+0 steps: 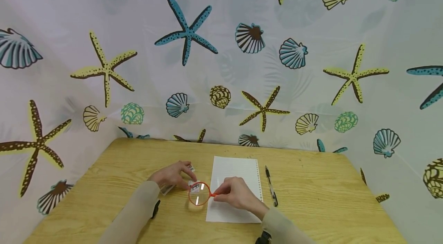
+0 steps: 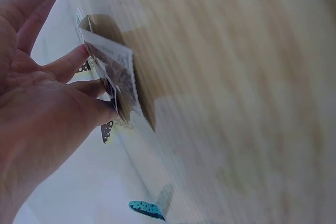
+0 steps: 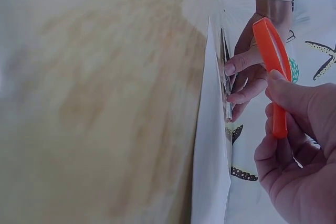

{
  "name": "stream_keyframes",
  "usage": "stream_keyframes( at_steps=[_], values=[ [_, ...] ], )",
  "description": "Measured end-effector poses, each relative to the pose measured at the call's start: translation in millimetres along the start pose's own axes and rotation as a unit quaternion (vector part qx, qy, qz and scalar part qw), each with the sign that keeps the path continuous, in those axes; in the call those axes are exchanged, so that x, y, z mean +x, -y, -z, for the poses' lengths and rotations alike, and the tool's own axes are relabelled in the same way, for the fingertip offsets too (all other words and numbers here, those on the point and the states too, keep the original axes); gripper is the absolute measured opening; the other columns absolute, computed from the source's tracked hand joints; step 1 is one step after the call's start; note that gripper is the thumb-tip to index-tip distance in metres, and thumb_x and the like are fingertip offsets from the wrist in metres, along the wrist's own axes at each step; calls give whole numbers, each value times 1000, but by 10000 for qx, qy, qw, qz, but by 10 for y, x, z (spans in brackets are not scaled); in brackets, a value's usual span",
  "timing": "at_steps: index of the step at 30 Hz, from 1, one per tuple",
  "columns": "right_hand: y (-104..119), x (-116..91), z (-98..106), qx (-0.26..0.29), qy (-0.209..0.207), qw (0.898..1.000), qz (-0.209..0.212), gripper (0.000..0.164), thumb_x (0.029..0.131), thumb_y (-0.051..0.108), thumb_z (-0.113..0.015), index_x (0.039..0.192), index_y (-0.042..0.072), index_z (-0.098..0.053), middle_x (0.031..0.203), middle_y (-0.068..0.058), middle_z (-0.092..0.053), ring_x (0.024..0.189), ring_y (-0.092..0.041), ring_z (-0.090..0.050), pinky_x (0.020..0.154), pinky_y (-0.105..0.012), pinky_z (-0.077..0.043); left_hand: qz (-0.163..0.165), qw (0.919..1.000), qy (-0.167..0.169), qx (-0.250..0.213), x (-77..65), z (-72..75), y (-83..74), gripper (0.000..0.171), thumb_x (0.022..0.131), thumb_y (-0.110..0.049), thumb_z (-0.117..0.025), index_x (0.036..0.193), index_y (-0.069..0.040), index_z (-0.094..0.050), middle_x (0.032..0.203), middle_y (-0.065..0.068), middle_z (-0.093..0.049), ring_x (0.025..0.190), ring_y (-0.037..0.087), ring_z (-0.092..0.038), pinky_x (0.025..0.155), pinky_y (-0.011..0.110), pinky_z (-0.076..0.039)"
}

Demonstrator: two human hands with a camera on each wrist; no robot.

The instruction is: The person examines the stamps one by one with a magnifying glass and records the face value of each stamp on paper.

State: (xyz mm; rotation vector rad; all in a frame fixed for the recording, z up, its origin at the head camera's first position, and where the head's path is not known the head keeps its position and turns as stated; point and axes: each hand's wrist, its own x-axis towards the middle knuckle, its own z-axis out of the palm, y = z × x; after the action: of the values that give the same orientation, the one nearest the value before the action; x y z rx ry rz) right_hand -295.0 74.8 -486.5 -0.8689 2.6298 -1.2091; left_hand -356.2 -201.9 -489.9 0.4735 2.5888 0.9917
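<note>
Slip left of middle on the counter, touching my left hand — pinched or just steadied, I can't tell. Magnifier partly overlaps it from overhead; I'd centre the lens, tilting off glare — right hand pinching the handle above the paper.

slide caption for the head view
Right hand holds a round red-rimmed magnifying glass; left hand near small printed paper rectangle.

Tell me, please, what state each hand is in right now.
Left hand: touching a small, pale, printed paper piece; whether it grips cannot be told.
Right hand: closed, holding a round, clear, red-rimmed magnifying glass.
</note>
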Motion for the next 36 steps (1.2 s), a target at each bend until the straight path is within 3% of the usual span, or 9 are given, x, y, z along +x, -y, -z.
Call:
stream_keyframes(
  at_steps=[13,36],
  values=[
    [45,4,11,94,-93,9998,160,6,82,15,-80,88,14,-81,72,8,-62,64,1,-55,58,-16,-46,2,10000,-5,-91,20,13,5,24,73,-6,-84,91,-20,-78,159,22,-26,146,48,-16,114,69,-14],
    [28,-8,-15,163,-121,9998,44,5,82,13,-79,86,13,-81,71,8,-63,62,0,-52,56,-16,-42,175,9998,-12,-89,-14,1,-49,22,73,-7,-84,90,-21,-78,159,22,-26,146,49,-16,114,69,-13]
  ],
)
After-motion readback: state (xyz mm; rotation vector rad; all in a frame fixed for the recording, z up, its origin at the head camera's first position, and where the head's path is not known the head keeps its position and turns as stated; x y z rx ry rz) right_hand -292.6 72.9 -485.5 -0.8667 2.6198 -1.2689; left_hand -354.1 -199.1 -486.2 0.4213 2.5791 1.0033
